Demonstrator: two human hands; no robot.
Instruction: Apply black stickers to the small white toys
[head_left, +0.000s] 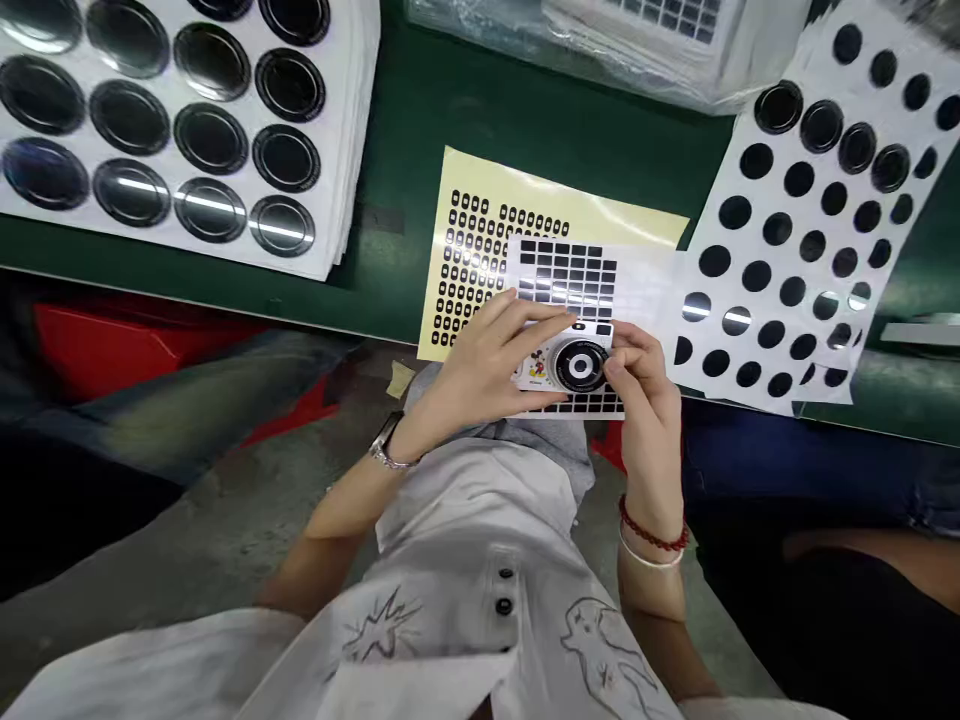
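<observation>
Both of my hands hold a small white camera-shaped device with a Mickey Mouse print and a round black-and-silver lens ring. My left hand grips its left side, with a metal wristwatch on that wrist. My right hand pinches its right side near the lens ring, and beaded red and plain white bracelets sit on that wrist. Beneath the device lies a white sheet of small black rectangular stickers. It overlaps a cream backing sheet of tiny black rounded stickers.
A stack of sheets with shiny black round discs lies at the far left of the green workbench. A white sheet of black dots lies at right. Plastic-wrapped packages sit at the back. A red object lies below the bench edge.
</observation>
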